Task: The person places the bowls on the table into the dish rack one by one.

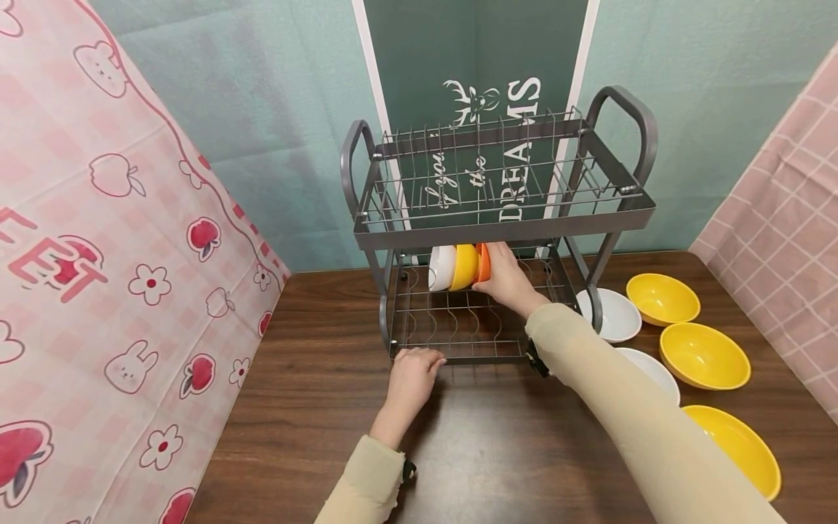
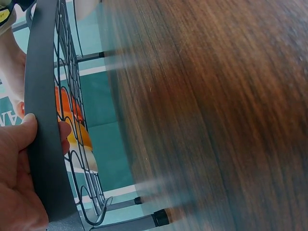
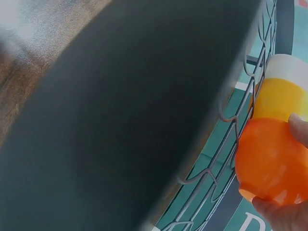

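A grey two-tier dish rack [image 1: 504, 233] stands on the wooden table. On its lower tier, a white bowl [image 1: 442, 268], a yellow bowl [image 1: 465, 267] and an orange bowl [image 1: 484, 263] sit on their sides, nested in a row. My right hand [image 1: 509, 278] reaches under the upper tier and grips the orange bowl; in the right wrist view its thumb and a finger lie on the orange bowl [image 3: 269, 159]. With thumb and fingers on opposite sides, my left hand [image 2: 19, 163] pinches the rack's lower front rail [image 2: 44, 86]. The rack's front bar partly hides the bowls.
Right of the rack lie several yellow bowls [image 1: 704, 355] and white dishes [image 1: 612, 314], openings up; my right forearm covers part of them. The upper tier holds only wire dividers [image 1: 484, 167]. A pink printed cloth [image 1: 131, 276] hangs left, a pink tiled one [image 1: 785, 218] right.
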### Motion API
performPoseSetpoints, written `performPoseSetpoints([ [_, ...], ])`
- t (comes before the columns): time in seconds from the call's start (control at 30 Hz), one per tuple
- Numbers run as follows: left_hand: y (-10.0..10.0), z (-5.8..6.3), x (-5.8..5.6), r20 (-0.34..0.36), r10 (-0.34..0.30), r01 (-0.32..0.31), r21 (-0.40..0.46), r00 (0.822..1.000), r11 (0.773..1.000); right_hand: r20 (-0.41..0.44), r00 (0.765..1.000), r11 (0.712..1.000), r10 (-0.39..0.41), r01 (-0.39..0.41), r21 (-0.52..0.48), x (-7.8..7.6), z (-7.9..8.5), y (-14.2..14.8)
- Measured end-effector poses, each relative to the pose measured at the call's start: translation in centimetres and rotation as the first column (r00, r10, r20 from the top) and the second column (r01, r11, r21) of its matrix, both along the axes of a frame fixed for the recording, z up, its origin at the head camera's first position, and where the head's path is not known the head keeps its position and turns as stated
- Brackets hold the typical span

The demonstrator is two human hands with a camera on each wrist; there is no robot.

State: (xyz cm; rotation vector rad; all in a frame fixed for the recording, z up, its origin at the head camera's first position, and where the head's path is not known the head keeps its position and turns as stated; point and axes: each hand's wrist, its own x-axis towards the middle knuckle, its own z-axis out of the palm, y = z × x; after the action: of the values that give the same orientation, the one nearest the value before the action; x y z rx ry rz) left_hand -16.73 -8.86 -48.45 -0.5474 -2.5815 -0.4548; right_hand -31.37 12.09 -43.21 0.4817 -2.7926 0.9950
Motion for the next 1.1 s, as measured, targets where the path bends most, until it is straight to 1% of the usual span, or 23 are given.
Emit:
performPoseSetpoints([
  [0.33,-0.03,0.0,-0.05,-0.006,0.0,0.0,-0.012,1.0,1.0,0.055,0.998,0.999,-0.026,0.028,-0.039,-0.34,0.21,-0.19],
  [0.53,0.0,0.06,0.02,0.015,0.004,-0.004,-0.013,1.0,1.0,0.087,0.996,0.999,-0.033,0.036,-0.033,-0.67,0.07,-0.35],
  [1.1,-0.01,-0.11,-0.15,0.018,0.001,-0.001,-0.005,1.0,1.0,0.103,0.994,0.999,-0.027,0.031,-0.036,-1.02,-0.07,-0.74],
])
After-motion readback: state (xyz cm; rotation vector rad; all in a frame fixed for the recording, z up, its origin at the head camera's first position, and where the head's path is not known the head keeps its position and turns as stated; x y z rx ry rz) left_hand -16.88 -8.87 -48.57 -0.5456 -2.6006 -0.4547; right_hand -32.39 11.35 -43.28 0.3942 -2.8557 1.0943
